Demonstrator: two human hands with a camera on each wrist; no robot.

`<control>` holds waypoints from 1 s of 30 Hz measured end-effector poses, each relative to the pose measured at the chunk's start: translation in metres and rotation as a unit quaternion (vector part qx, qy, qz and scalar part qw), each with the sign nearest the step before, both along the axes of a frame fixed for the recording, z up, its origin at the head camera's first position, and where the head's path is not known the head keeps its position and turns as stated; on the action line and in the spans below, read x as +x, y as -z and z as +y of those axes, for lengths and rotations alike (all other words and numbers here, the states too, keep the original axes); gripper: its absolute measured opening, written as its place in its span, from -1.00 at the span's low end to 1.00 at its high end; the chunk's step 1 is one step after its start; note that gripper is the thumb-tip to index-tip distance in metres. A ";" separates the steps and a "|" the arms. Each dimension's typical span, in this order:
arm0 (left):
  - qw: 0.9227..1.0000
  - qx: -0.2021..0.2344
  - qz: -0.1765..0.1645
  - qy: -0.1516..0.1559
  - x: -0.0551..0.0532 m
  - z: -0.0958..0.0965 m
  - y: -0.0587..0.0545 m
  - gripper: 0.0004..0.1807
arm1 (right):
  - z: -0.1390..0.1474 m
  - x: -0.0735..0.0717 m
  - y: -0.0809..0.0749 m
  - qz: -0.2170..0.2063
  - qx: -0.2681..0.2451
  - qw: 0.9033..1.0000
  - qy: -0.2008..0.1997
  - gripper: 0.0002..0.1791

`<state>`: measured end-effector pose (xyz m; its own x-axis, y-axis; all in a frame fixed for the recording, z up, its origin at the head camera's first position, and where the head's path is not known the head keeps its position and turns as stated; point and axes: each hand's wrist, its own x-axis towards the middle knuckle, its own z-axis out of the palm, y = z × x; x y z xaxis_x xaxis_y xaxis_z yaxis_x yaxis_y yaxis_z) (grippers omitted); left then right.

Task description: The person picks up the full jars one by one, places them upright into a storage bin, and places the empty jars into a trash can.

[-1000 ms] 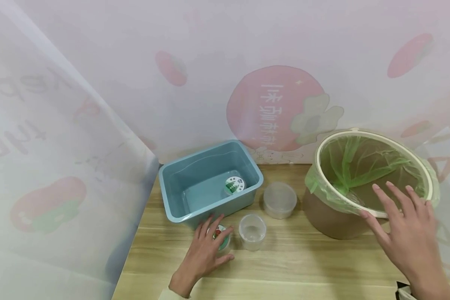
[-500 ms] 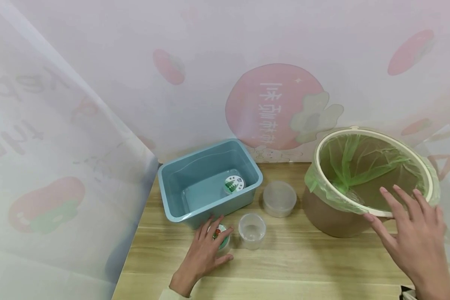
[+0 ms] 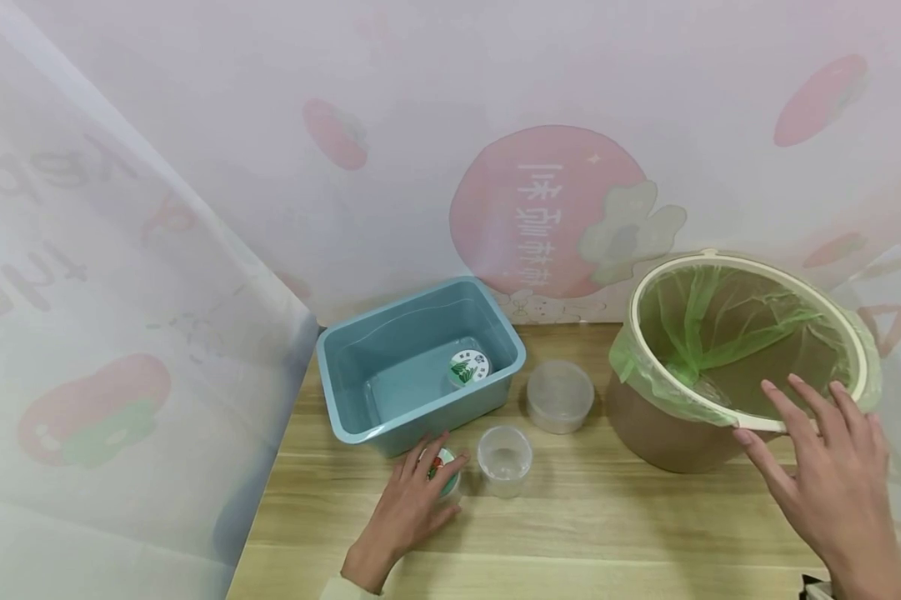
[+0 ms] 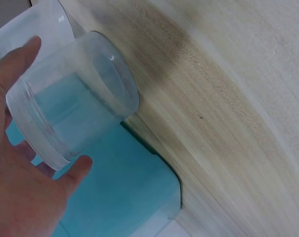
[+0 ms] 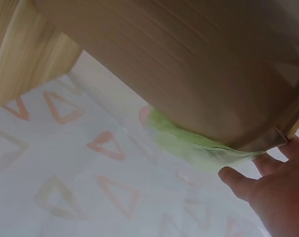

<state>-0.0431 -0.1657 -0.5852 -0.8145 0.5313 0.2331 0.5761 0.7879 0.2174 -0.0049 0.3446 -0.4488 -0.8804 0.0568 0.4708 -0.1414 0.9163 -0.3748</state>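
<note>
My left hand [image 3: 412,504] lies over a small clear jar [image 4: 75,98] with a green and red printed lid [image 3: 444,472], its fingers spread around the lid. The thumb lies along the near right side of this jar. The palm side of the hand faces the lid in the left wrist view. My right hand [image 3: 833,475] is at the near rim of a brown waste bin [image 3: 668,442] lined with a green bag [image 5: 189,143]. Its fingers are spread, their tips right at the rim, with the thumb held apart.
Behind my left hand stands a blue tub [image 3: 420,417], holding another jar with a white and green lid [image 3: 468,367]. A clear cup [image 3: 505,461] and a frosted round container [image 3: 560,397] stand between tub and waste bin. Printed sheets [image 3: 390,217] wall in the wooden table [image 3: 585,542].
My left thumb has drawn slightly closer to the jar. My right hand has shifted a little to the right along the waste bin's rim.
</note>
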 end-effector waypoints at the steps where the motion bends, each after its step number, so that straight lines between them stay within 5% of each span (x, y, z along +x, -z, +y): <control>1: 1.000 0.002 0.003 0.001 0.000 0.000 0.000 -0.11 | 0.000 0.000 0.001 0.002 -0.002 1.000 -0.002 -0.24; 14: 0.999 -0.015 0.030 -0.002 0.001 0.001 -0.010 -0.21 | -0.001 -0.005 0.003 0.064 0.009 0.997 -0.037 -0.01; 30: 0.998 -0.001 0.065 0.020 0.013 -0.001 -0.055 -0.16 | 0.001 -0.003 0.004 0.039 -0.003 0.999 -0.037 -0.18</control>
<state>-0.0302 -0.1669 -0.5302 -0.7561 0.5626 0.3344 0.6297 0.7645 0.1377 -0.0075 0.3453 -0.4527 -0.8425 -0.0042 0.5387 -0.2380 0.9000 -0.3652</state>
